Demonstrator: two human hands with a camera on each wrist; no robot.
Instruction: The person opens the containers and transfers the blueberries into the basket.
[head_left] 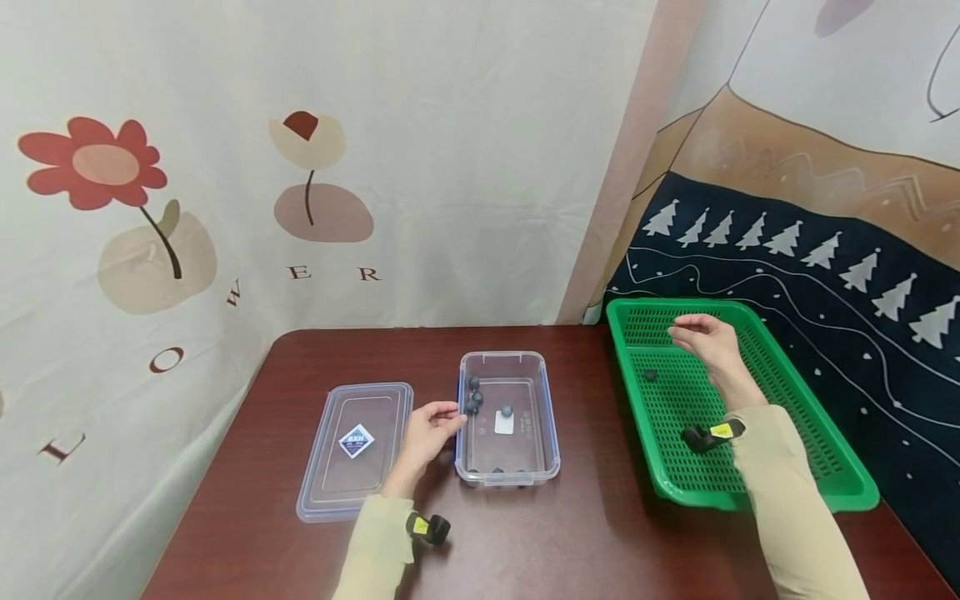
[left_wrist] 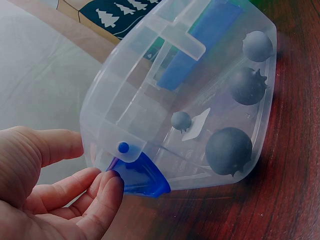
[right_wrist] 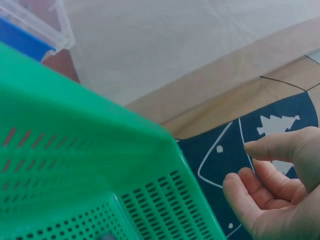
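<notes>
A clear plastic box (head_left: 531, 450) with blue side clips stands on the table, several blueberries (left_wrist: 229, 151) on its floor. At its left edge my left hand (head_left: 430, 429) holds the rim, thumb and fingertips around the spot by the blue clip (left_wrist: 142, 175). My right hand (head_left: 705, 340) hovers over the green basket (head_left: 626, 400), its fingers loosely bent, with nothing visible between them in the right wrist view. One dark blueberry (head_left: 650, 375) lies in the basket, left of that hand.
The box's clear lid (head_left: 322, 483), bearing a blue and white label, lies flat left of the box. Behind the table hangs a pale flower-printed curtain (head_left: 465, 167); a dark tree-printed cloth (head_left: 825, 308) is on the right, beyond the basket.
</notes>
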